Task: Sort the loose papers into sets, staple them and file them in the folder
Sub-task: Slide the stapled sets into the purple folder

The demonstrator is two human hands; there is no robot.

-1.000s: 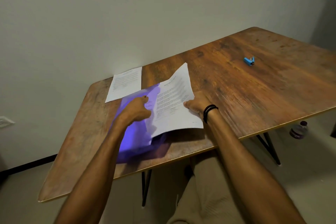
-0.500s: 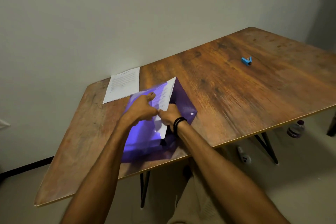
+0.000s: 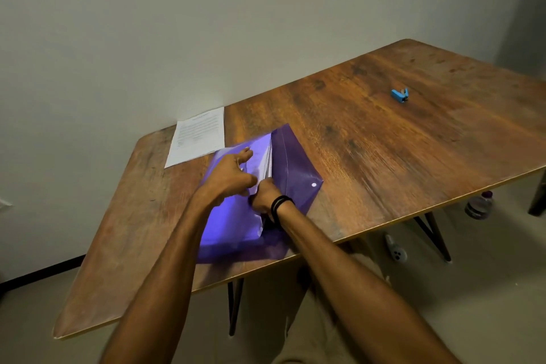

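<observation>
Fingers of L hand pinch folder front open; R hand grips papers, approx. all in. One sheet left outside, flap unsnapped.

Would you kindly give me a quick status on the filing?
Left hand holds folder open. Right hand grips papers, mostly inside. One sheet outside. Nothing in the way.

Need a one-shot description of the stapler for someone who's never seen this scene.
Take the wooden table that fills the view. The purple folder and the printed sheet sit at its left end, near the wall; go the other way, toward the far right. The stapler lies there alone: small, bright blue, far smaller than either and touching nothing.
</observation>
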